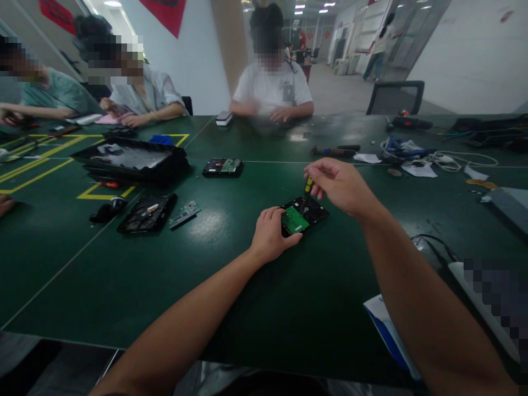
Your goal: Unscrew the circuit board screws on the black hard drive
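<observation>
A black hard drive (317, 211) with a green circuit board (295, 220) lies flat on the table in front of me. My left hand (270, 234) grips its left end, thumb along the near edge and fingers at the far side. Above the drive, my right hand (336, 184) pinches a screwdriver (308, 186) with a yellow and black handle. The screwdriver points down at the drive beside the green board; whether its tip sits in a screw is too small to tell.
Left of me on the green table (231, 297) are an opened drive casing (148, 213), a loose circuit board (185, 214) and a black tray (132, 159). Another hard drive (223, 166) lies farther back. Cables (457, 159) and a grey device (507, 206) are at right. Several people sit opposite.
</observation>
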### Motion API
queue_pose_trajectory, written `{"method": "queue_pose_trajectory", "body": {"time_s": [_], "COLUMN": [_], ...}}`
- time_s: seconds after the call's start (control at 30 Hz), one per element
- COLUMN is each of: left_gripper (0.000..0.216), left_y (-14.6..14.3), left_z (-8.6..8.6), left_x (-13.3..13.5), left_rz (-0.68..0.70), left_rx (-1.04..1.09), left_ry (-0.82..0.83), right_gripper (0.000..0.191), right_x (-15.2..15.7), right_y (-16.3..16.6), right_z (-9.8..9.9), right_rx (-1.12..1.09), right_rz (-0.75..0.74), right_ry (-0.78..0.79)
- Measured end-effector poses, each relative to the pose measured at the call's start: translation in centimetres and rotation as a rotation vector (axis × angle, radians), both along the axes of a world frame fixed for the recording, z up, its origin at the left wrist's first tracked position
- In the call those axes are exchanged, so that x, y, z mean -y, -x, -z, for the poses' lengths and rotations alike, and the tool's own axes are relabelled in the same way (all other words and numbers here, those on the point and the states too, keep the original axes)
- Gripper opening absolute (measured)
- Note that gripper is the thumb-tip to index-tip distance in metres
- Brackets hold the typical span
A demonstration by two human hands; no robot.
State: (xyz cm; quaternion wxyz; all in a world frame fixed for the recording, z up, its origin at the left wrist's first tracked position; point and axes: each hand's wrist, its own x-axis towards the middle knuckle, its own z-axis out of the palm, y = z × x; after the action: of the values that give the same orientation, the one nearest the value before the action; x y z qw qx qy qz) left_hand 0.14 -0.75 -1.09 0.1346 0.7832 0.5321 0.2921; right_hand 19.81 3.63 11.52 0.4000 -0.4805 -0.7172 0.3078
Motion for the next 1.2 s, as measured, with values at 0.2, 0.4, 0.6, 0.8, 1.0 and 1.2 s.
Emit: {"method": "queue_pose_trajectory", "body": {"time_s": [0.2, 0.4, 0.6, 0.8, 1.0, 1.2], "left_gripper": [0.071, 0.07, 0.07, 0.069, 0.069, 0.07], "left_y": [0.09, 0.0, 0.0, 0.04, 0.0, 0.0], "left_z": [0.19, 0.04, 0.16, 0.13, 0.15, 0.16], "left_x": [-0.09, 0.02, -0.07, -0.04, -0.01, -0.07], "left_rz": [0.006, 0.003, 0.002, 0.005, 0.006, 0.006], "left_rx": [0.006, -0.005, 0.003, 0.003, 0.008, 0.0], "left_ry": [-0.004, -0.015, -0.007, -0.006, -0.014, -0.015], "right_gripper": [0.024, 0.022, 0.032, 0.027, 0.017, 0.025], "right_x": [-0.11, -0.02, -0.12, -0.07, 0.03, -0.08], "right_y": [-0.12, -0.25, -0.14, -0.12, -0.19, -0.08], "right_z": [0.14, 0.09, 0.3, 0.28, -0.09, 0.12], "right_rx": [0.064, 0.135, 0.02, 0.071, 0.109, 0.037], "right_rz": [0.014, 0.147, -0.06, 0.006, 0.156, -0.025], "right_ry": [-0.047, -0.076, 0.013, -0.064, -0.066, -0.003]}}
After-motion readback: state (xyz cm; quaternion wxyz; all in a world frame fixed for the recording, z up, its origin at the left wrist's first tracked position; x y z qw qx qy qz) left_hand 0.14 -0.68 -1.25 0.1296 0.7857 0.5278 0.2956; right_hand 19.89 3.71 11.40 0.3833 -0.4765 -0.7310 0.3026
